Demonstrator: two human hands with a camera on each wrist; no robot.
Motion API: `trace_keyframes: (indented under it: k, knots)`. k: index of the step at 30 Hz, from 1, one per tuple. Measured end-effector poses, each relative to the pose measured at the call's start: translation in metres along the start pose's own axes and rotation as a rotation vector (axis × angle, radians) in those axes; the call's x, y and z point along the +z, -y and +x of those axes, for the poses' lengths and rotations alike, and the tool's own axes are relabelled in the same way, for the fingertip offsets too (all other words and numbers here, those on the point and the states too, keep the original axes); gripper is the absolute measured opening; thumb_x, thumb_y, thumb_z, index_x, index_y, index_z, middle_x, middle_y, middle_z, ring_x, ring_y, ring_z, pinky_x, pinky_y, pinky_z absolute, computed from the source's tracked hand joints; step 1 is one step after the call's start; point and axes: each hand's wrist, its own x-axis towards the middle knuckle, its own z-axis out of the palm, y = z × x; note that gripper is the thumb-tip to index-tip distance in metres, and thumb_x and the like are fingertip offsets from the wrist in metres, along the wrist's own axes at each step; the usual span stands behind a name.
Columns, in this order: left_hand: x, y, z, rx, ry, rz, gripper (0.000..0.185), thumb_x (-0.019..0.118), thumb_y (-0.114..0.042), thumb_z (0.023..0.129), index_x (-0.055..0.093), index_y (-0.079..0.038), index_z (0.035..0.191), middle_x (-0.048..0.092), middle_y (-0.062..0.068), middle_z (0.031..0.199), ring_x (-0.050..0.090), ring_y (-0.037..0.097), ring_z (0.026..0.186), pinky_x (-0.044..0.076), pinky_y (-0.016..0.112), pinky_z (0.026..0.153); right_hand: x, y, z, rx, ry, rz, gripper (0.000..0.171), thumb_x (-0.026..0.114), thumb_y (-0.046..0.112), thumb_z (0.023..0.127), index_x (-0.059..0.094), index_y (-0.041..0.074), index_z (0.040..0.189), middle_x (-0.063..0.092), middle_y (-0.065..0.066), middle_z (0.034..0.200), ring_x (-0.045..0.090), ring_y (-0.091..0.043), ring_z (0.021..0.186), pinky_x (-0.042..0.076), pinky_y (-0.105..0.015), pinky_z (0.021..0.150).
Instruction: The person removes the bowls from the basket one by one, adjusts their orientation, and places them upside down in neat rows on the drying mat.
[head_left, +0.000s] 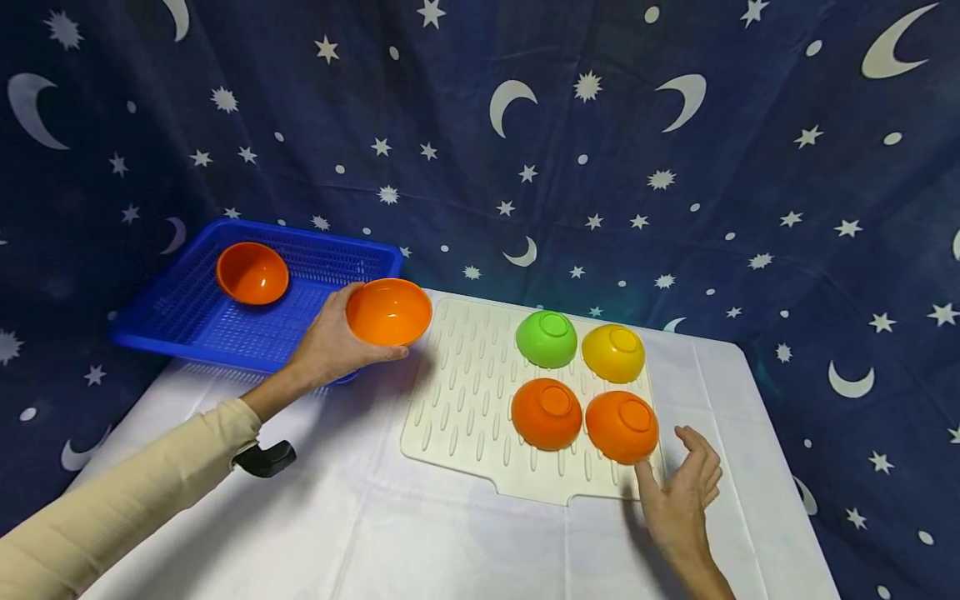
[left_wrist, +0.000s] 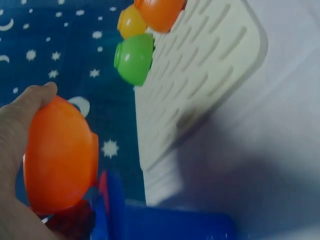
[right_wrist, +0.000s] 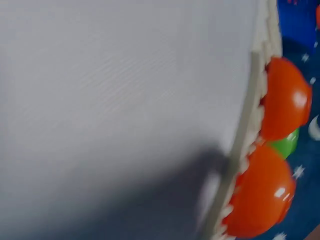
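My left hand (head_left: 333, 337) grips an orange bowl (head_left: 389, 312) by its side, thumb at the near edge, its hollow facing me. It is held up between the blue basket and the white drying mat (head_left: 457, 392). In the left wrist view the bowl's (left_wrist: 62, 155) rounded outside shows. Upside down on the mat sit a green bowl (head_left: 547, 339), a yellow bowl (head_left: 613, 353) and two orange bowls, one left (head_left: 547, 414) and one right (head_left: 622, 427). My right hand (head_left: 678, 496) is beside the right orange bowl, fingers spread and loosely bent, thumb tip close to its rim.
A blue plastic basket (head_left: 247, 337) with perforated walls stands at the back left, another orange bowl (head_left: 252, 273) inside it. A white cloth (head_left: 450, 533) covers the table. Behind hangs a dark blue curtain (head_left: 450, 125) with moons and stars.
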Motion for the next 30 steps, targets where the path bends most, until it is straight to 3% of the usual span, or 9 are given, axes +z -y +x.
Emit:
trace_keyframes:
  k: [3, 7, 12, 16, 21, 26, 30]
  knots:
    - [0.010, -0.004, -0.005, 0.012, 0.035, -0.010, 0.114, 0.097, -0.041, 0.064, 0.036, -0.001, 0.152, 0.046, 0.023, 0.140, 0.052, 0.040, 0.118, 0.049, 0.056, 0.095, 0.009, 0.019, 0.000, -0.106, 0.032, 0.089, 0.060, 0.068, -0.007, 0.082, 0.041, -0.008, 0.136, 0.028, -0.026, 0.145, 0.021, -0.037, 0.129, 0.012, -0.059, 0.094]
    - [0.026, -0.011, -0.010, 0.036, 0.063, -0.024, 0.117, 0.097, -0.041, 0.062, 0.035, -0.003, 0.154, 0.046, 0.021, 0.143, 0.052, 0.039, 0.120, 0.049, 0.057, 0.096, 0.030, 0.046, 0.000, -0.195, 0.192, 0.144, 0.053, 0.070, -0.004, 0.084, 0.050, -0.002, 0.134, 0.030, -0.021, 0.148, 0.021, -0.034, 0.135, 0.017, -0.061, 0.100]
    - [0.050, -0.014, -0.016, 0.063, 0.064, -0.062, 0.118, 0.098, -0.036, 0.060, 0.035, -0.002, 0.153, 0.043, 0.022, 0.143, 0.052, 0.039, 0.120, 0.048, 0.057, 0.097, 0.064, 0.080, 0.006, -0.152, 0.467, 0.139, 0.052, 0.071, 0.013, 0.092, 0.049, 0.007, 0.138, 0.028, -0.012, 0.151, 0.029, -0.034, 0.140, 0.032, -0.061, 0.109]
    - [0.067, -0.013, -0.020, 0.036, 0.064, -0.053, 0.118, 0.098, -0.035, 0.059, 0.035, -0.004, 0.153, 0.039, 0.024, 0.141, 0.049, 0.040, 0.120, 0.047, 0.058, 0.097, 0.091, 0.101, 0.013, -0.061, 0.605, 0.199, 0.060, 0.068, 0.021, 0.096, 0.042, 0.012, 0.149, 0.034, -0.012, 0.148, 0.040, -0.031, 0.135, 0.038, -0.055, 0.108]
    - [0.081, -0.013, -0.022, -0.006, 0.093, -0.047, 0.120, 0.098, -0.035, 0.058, 0.034, -0.007, 0.155, 0.039, 0.025, 0.133, 0.052, 0.042, 0.113, 0.048, 0.058, 0.095, 0.116, 0.117, 0.026, 0.063, 0.641, 0.380, 0.072, 0.063, 0.021, 0.097, 0.027, 0.007, 0.159, 0.039, -0.016, 0.146, 0.051, -0.033, 0.125, 0.044, -0.046, 0.105]
    - [0.092, -0.012, -0.022, -0.016, 0.110, -0.071, 0.117, 0.096, -0.030, 0.060, 0.032, -0.004, 0.154, 0.038, 0.025, 0.133, 0.054, 0.042, 0.113, 0.049, 0.057, 0.095, 0.131, 0.126, 0.039, 0.103, 0.633, 0.486, 0.070, 0.060, 0.017, 0.098, 0.028, 0.002, 0.158, 0.041, -0.019, 0.140, 0.058, -0.027, 0.105, 0.056, -0.041, 0.081]
    - [0.098, -0.011, -0.021, -0.038, 0.097, -0.079, 0.118, 0.095, -0.029, 0.061, 0.028, -0.001, 0.153, 0.034, 0.026, 0.140, 0.053, 0.044, 0.116, 0.048, 0.058, 0.097, 0.137, 0.128, 0.044, 0.126, 0.609, 0.509, 0.062, 0.058, 0.011, 0.098, 0.037, 0.002, 0.155, 0.042, -0.018, 0.125, 0.053, -0.022, 0.088, 0.053, -0.032, 0.063]
